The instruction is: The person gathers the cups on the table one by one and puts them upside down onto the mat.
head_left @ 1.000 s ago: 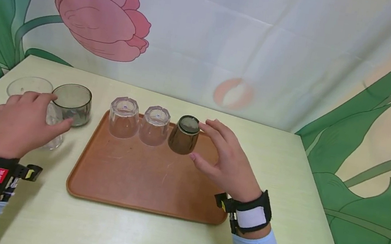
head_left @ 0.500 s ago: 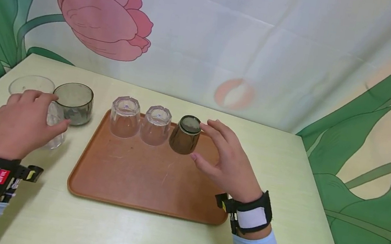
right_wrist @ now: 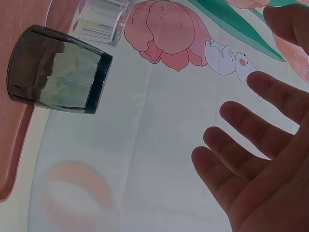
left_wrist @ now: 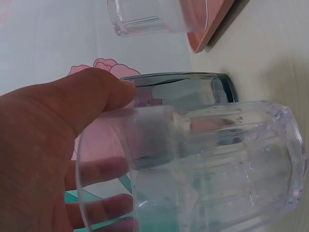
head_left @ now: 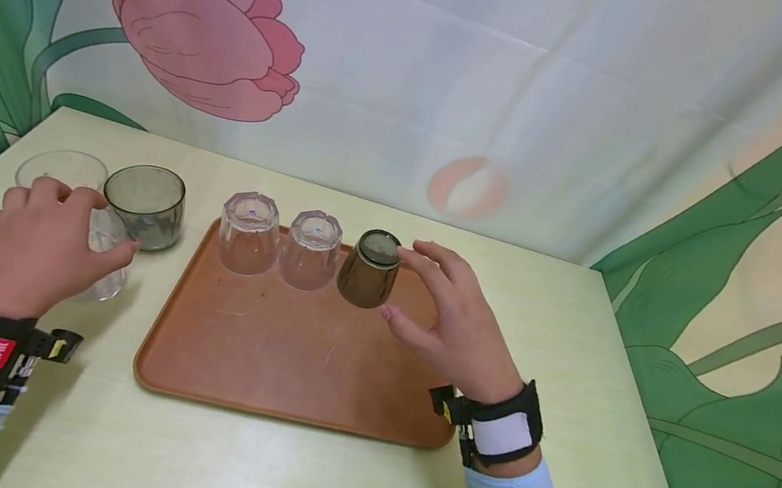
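Observation:
My left hand curls over the mouth of a clear faceted glass standing on the table, left of the tray. In the left wrist view, the thumb lies along the glass's near side, and fingers show through its wall. Just behind it are a grey-tinted glass and another clear glass, partly hidden by the hand. My right hand, fingers spread and holding nothing, is beside an upside-down dark glass on the brown tray. The right wrist view shows a gap between them.
Two clear glasses, a left one and a middle one, stand upside down along the tray's back edge, in line with the dark one. A printed curtain hangs behind the pale table.
The left fingers have shifted slightly over the clear glass, knuckles a little more bent. The right hand and the glasses on the tray have stayed in place.

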{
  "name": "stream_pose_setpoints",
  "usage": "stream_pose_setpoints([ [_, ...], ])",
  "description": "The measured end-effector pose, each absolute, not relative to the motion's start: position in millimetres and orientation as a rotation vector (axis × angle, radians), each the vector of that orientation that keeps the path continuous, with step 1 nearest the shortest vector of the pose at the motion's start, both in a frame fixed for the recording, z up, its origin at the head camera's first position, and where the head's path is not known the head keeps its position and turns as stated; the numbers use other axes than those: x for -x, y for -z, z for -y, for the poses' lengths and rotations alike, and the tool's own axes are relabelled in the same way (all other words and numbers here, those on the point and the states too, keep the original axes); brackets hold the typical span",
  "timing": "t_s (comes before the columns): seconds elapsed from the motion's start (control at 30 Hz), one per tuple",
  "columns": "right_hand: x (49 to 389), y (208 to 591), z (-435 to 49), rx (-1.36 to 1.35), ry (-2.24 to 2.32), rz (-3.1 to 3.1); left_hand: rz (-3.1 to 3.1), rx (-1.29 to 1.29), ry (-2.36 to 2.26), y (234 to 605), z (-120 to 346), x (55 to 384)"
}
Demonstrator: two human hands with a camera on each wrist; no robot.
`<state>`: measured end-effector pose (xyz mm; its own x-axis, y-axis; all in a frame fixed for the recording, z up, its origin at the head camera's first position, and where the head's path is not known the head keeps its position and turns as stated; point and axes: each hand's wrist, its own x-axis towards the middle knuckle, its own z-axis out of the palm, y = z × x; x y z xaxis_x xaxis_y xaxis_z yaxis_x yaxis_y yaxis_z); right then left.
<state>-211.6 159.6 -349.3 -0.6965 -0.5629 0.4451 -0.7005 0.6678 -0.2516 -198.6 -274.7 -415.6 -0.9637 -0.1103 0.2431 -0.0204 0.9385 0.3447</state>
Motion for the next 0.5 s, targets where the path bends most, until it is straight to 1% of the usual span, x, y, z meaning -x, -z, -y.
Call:
stream_pose_setpoints([
  [0.23,211.9,349.7,-158.6,-1.000,-0.573,2.557,2.851,-0.119,0.503,415.1,275.5,199.3],
  [0.5,212.0,349.9,-158.5,-1.004,-0.562,2.571,2.901,-0.074,0.438,414.7,279.3,202.7],
])
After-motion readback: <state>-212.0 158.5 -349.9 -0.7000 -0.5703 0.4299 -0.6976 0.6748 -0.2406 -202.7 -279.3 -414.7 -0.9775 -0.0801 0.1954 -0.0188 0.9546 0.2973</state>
